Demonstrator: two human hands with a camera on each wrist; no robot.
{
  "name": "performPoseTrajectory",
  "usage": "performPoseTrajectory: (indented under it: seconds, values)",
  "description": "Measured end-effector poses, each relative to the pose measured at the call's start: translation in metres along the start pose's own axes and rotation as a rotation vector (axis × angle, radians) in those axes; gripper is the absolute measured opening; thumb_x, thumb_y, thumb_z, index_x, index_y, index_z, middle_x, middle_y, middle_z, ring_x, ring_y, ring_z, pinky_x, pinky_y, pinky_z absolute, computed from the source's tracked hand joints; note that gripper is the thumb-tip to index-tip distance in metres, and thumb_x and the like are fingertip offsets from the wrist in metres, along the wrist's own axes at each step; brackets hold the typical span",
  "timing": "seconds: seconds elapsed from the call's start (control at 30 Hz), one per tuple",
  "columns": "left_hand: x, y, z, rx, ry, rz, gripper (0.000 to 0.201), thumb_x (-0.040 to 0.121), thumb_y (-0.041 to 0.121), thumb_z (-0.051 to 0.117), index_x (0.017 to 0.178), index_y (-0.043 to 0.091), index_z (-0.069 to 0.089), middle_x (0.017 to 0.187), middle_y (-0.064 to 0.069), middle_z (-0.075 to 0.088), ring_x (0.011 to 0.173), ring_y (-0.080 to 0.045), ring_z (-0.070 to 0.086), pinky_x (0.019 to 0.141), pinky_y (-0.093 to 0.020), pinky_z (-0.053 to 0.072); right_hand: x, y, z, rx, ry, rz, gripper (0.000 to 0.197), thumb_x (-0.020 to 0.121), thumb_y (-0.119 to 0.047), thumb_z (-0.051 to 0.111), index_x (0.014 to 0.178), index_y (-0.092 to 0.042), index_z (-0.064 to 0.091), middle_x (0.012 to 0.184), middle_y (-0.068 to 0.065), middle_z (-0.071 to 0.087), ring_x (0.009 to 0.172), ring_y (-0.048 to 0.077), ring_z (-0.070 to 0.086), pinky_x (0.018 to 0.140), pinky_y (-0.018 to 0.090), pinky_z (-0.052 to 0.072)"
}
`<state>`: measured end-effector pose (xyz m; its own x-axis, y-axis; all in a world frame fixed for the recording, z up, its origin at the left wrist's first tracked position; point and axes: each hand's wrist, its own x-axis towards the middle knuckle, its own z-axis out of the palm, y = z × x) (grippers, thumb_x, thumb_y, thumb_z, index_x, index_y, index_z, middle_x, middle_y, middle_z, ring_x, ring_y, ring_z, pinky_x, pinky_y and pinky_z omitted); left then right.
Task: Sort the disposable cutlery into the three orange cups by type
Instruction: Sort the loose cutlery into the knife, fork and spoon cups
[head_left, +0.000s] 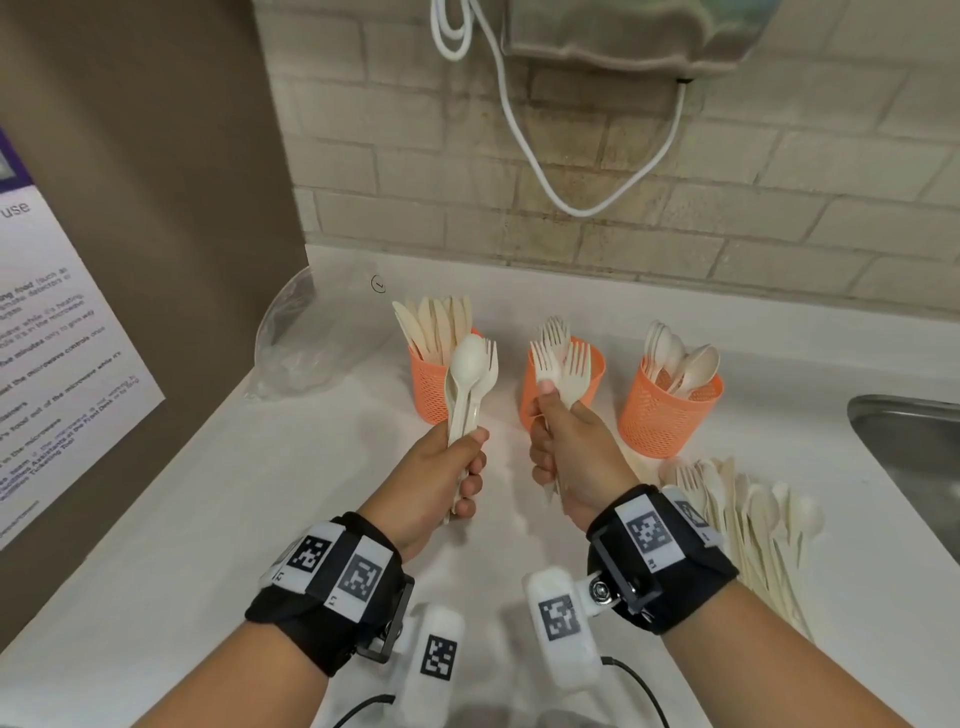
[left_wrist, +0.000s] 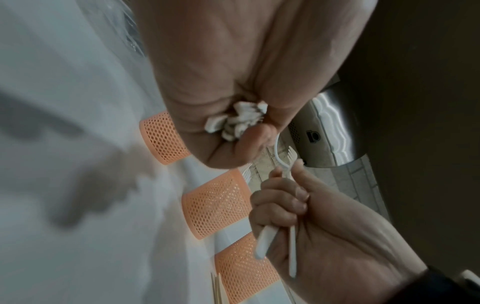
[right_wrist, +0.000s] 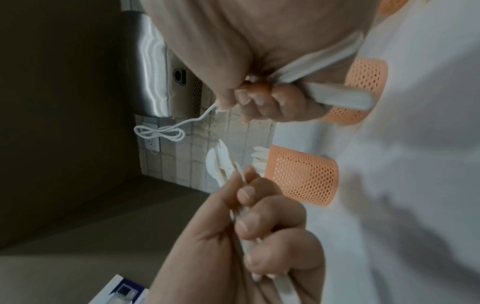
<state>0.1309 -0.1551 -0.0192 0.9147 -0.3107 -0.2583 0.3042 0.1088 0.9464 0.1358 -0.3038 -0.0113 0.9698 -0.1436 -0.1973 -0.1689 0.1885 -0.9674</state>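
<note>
Three orange mesh cups stand in a row on the white counter: the left cup (head_left: 430, 387) holds knives, the middle cup (head_left: 592, 371) forks, the right cup (head_left: 662, 418) spoons. My left hand (head_left: 460, 467) grips an upright mixed bundle (head_left: 470, 379) of spoons and a fork in front of the left cup. My right hand (head_left: 561, 441) grips a few forks (head_left: 563, 364) upright in front of the middle cup. In the left wrist view the bundle's handle ends (left_wrist: 239, 121) poke out of my left fist. The right wrist view shows a fork handle (right_wrist: 337, 96) under my right hand's fingers.
A loose pile of cutlery (head_left: 753, 525) lies on the counter at the right, beside a steel sink (head_left: 914, 457). A clear plastic bag (head_left: 301, 338) sits at the back left by a brown panel with a poster (head_left: 57, 332). A white cable (head_left: 524, 145) hangs on the brick wall.
</note>
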Motion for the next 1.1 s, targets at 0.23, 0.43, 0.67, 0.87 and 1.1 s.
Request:
performPoseTrajectory:
  seconds: [0.23,0.43,0.67,0.87,1.1]
  values:
    - [-0.005,0.002,0.004,-0.108,-0.016,-0.002,0.033,0.099,0.038,0.043,0.115,0.012,0.054,0.068,0.001,0.046,0.051,-0.008,0.039,0.045,-0.02,0.033,-0.006,0.0,0.005,-0.267,-0.06,-0.055,0.037,0.092,-0.046,0.053,0.074,-0.014,0.051,0.053,-0.004,0.035,0.048,0.01,0.032,0.046,0.022,0.03]
    - [-0.009,0.002,0.008,-0.124,-0.048,-0.001,0.028,0.101,0.032,0.041,0.122,0.024,0.058,0.069,0.001,0.048,0.055,-0.01,0.042,0.051,-0.022,0.034,-0.006,-0.002,0.016,-0.257,-0.152,-0.092,0.029,0.086,-0.036,0.067,0.082,-0.01,0.053,0.06,0.001,0.048,0.045,0.008,0.037,0.042,0.021,0.03]
    - [-0.01,0.0,0.004,-0.067,-0.008,0.048,0.025,0.101,0.023,0.042,0.121,0.017,0.055,0.078,0.001,0.054,0.063,-0.01,0.049,0.057,-0.023,0.04,-0.007,-0.005,0.017,-0.243,-0.146,-0.106,0.022,0.091,-0.019,0.058,0.069,-0.014,0.054,0.051,-0.009,0.048,0.046,0.007,0.038,0.045,0.022,0.03]
    - [-0.011,0.001,0.004,0.022,0.006,0.089,0.025,0.102,0.025,0.038,0.117,0.023,0.058,0.096,0.0,0.065,0.08,-0.009,0.06,0.069,-0.024,0.05,-0.007,-0.001,0.018,-0.173,-0.175,-0.122,0.025,0.091,-0.016,0.062,0.067,-0.015,0.055,0.058,0.0,0.052,0.047,0.006,0.045,0.042,0.016,0.033]
    - [-0.008,0.002,0.002,-0.092,0.067,0.062,0.021,0.102,0.019,0.04,0.113,0.013,0.058,0.075,-0.002,0.054,0.06,-0.011,0.05,0.056,-0.024,0.043,-0.003,0.001,0.016,-0.159,-0.044,-0.095,0.018,0.097,-0.021,0.046,0.083,-0.015,0.056,0.063,-0.003,0.047,0.065,0.013,0.047,0.063,0.024,0.036]
